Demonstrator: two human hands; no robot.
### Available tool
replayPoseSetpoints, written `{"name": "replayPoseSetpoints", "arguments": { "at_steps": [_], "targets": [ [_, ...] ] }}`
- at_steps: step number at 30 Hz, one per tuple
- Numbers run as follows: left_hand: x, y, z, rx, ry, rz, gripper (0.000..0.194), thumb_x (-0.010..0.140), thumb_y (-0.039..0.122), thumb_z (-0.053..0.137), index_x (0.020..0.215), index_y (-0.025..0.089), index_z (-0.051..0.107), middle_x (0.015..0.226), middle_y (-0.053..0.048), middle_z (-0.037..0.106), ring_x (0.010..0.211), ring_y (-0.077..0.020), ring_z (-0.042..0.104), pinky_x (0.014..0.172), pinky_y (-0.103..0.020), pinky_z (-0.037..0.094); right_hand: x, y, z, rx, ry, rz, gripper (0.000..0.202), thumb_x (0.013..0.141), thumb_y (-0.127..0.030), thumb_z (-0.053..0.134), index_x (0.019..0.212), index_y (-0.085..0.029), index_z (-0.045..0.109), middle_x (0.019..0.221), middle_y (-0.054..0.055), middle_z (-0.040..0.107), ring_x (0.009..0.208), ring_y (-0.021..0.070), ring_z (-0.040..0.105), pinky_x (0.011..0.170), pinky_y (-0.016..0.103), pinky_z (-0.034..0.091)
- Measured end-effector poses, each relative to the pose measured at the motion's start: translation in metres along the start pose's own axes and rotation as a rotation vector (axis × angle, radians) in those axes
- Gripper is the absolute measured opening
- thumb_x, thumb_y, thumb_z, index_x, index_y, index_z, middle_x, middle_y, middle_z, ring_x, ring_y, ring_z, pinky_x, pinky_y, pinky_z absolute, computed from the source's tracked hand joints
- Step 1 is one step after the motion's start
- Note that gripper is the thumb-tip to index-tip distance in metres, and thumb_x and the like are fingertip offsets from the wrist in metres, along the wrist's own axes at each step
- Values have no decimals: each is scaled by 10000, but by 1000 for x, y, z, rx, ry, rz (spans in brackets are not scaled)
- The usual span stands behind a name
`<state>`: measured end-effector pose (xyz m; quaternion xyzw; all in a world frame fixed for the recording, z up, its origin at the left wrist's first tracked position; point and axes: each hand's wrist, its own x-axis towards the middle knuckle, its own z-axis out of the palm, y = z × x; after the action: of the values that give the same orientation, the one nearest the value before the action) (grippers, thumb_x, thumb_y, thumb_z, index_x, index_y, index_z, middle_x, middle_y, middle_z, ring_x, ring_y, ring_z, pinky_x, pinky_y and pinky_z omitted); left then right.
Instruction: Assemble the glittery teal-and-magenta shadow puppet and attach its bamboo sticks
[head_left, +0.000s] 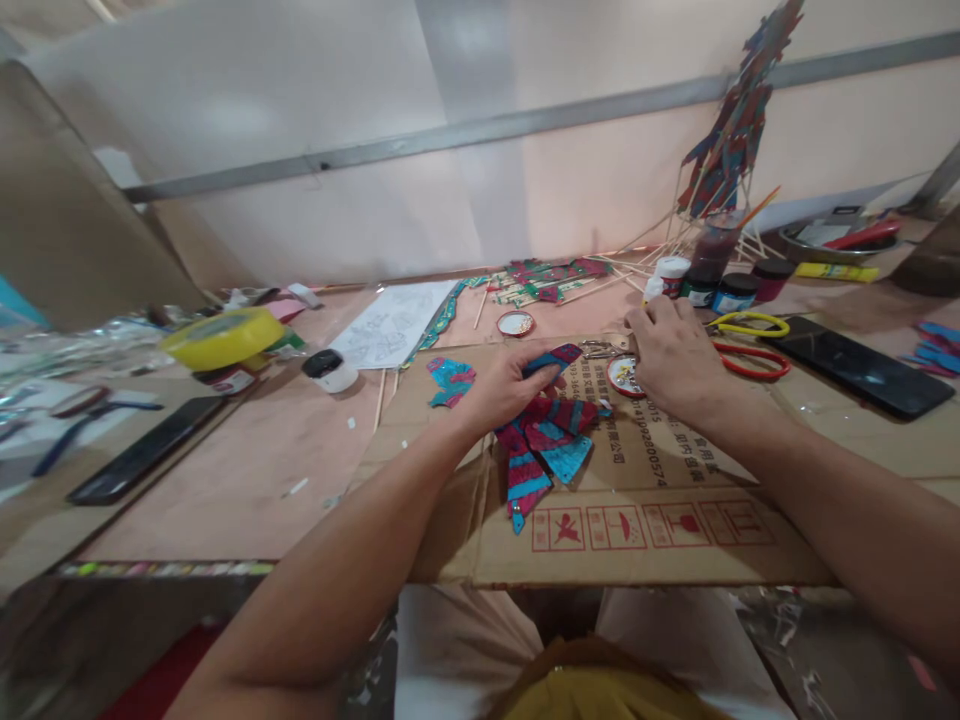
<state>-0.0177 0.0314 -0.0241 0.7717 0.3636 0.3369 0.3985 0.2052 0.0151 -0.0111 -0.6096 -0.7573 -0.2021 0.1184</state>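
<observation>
one painted figure (559,438), pinched by left hand (517,385), spreads around it; right hand (670,348) beside dish (613,378), grip unclear.

Left side: yellow tape roll (221,338); small black-lidded jar (330,370) upright to its right; long black slab (146,450), flat and aslant, nearer the table edge; kind of device unclear; farther back, a white sheet (401,322) bearing line drawings; right side: black phone (862,365) lying flat; blue paint jar (735,293) standing close to other paint jars, cup of dark liquid (714,248) behind; yellow tube (836,272) on its side; metal bowl (806,250) just beyond; pale wall (360,220) at rear, crossed by a grey bar (525,122).
</observation>
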Motion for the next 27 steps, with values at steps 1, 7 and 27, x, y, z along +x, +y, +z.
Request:
{"name": "replayPoseSetpoints", "arguments": {
  "at_steps": [1, 7, 27],
  "targets": [
    [0, 0, 0, 14, -4, 16, 219, 880, 286, 550, 999, 158, 682, 789, -24, 673, 665, -112, 573, 642, -231, 476, 0, -1, -1, -11, 1, 4, 264, 893, -130, 384, 1063, -100, 584, 1053, 191, 529, 964, 306, 422, 826, 393, 352],
    [-1, -2, 1, 97, -7, 51, 189, 888, 281, 527, 875, 186, 690, 766, -12, 672, 693, -126, 589, 713, -254, 485, -3, -5, -5, -58, 29, -1, 272, 893, -120, 371, 1054, -107, 590, 1051, 183, 536, 975, 313, 421, 815, 396, 359],
    [-4, -1, -4, 467, 42, 211, 296, 937, 236, 496, 1165, 244, 685, 1032, -55, 707, 979, -188, 635, 892, -306, 475, -6, -13, -14, -74, 106, 21, 315, 894, -108, 367, 1082, -108, 620, 1071, 190, 530, 987, 332, 411, 813, 449, 336]
  ]
}}
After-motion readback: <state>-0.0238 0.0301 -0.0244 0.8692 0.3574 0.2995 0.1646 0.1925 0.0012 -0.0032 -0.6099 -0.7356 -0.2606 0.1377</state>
